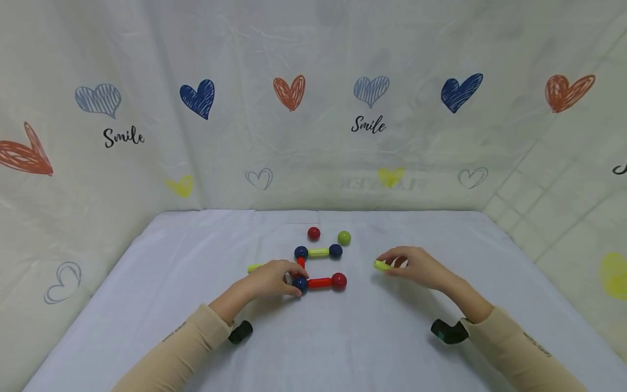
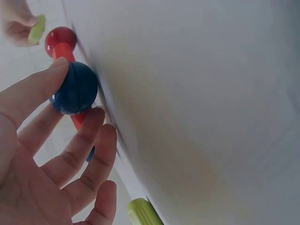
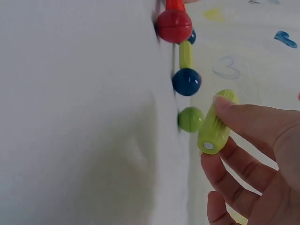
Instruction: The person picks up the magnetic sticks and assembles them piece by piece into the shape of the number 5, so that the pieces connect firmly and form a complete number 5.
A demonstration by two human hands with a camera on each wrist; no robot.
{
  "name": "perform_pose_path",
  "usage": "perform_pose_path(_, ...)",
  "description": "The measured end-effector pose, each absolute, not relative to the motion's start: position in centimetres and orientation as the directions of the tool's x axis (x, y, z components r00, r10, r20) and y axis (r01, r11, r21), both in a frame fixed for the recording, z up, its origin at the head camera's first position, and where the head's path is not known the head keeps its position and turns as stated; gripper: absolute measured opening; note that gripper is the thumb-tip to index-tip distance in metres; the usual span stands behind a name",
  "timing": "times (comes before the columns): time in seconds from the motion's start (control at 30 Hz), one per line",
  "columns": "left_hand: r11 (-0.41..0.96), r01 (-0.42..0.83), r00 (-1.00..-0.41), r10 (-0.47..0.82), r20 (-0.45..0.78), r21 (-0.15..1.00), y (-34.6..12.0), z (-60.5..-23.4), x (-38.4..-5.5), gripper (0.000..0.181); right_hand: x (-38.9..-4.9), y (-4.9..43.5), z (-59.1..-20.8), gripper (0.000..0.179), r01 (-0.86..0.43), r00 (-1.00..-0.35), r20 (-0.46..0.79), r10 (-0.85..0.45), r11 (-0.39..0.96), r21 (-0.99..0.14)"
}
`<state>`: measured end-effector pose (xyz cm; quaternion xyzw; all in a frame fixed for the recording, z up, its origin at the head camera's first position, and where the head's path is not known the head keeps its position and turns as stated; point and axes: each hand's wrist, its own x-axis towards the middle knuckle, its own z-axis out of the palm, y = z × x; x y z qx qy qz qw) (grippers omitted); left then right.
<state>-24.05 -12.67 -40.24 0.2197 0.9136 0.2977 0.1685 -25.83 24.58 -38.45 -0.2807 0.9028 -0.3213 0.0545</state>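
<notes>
My left hand (image 1: pixel 273 276) pinches a dark blue ball (image 2: pixel 78 89) at the near left corner of a joined ball-and-rod shape. From that ball a red rod (image 1: pixel 320 282) runs right to a red ball (image 1: pixel 339 281). Another red rod (image 1: pixel 301 263) leads back to a second blue ball (image 1: pixel 301 252), and a yellow-green rod (image 1: pixel 318 252) links it to a third blue ball (image 1: pixel 335 251). Off to the right, my right hand (image 1: pixel 413 265) holds a loose yellow-green rod (image 3: pixel 217 124) between thumb and fingers, above the table. Its end shows a small silvery disc (image 3: pixel 208 146).
Behind the shape lie a loose red ball (image 1: pixel 314 233) and a green ball (image 1: pixel 344 238). One more yellow-green rod (image 1: pixel 254 268) is partly covered by my left hand. A white cloth (image 1: pixel 352 348) covers the table, and a printed curtain (image 1: pixel 318 147) hangs behind it.
</notes>
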Motion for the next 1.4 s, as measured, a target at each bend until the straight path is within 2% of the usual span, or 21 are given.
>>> perform_pose_path(0.27,0.72,0.295,-0.847,0.501,-0.178,0.628,-12.8,-40.4,-23.9,0.034,-25.1,22.7,-39.3,0.031,-0.377,-0.824,0.006,-0.567,0.54,-0.753)
perform_pose_path(0.53,0.705,0.318,-0.839,0.521,-0.159,0.634,-13.1,-40.4,-23.8,0.033,-23.6,20.3,-39.9,0.036,-0.129,-0.856,-0.152,-0.494,0.49,-0.862)
perform_pose_path(0.77,0.7,0.318,-0.837,0.524,-0.158,0.639,-13.1,-40.5,-23.9,0.034,-22.7,19.3,-40.1,0.043,0.096,-0.863,-0.299,-0.408,0.449,-0.888)
perform_pose_path(1.13,0.694,0.325,-0.833,0.532,-0.153,0.642,-12.9,-40.4,-24.0,0.033,-22.7,19.2,-40.9,0.054,0.263,-0.793,-0.396,-0.464,0.326,-0.908)
perform_pose_path(1.4,0.697,0.317,-0.835,0.526,-0.159,0.643,-12.8,-40.4,-24.1,0.034,-22.3,18.1,-41.6,0.066,0.34,-0.767,-0.46,-0.448,0.324,-0.883)
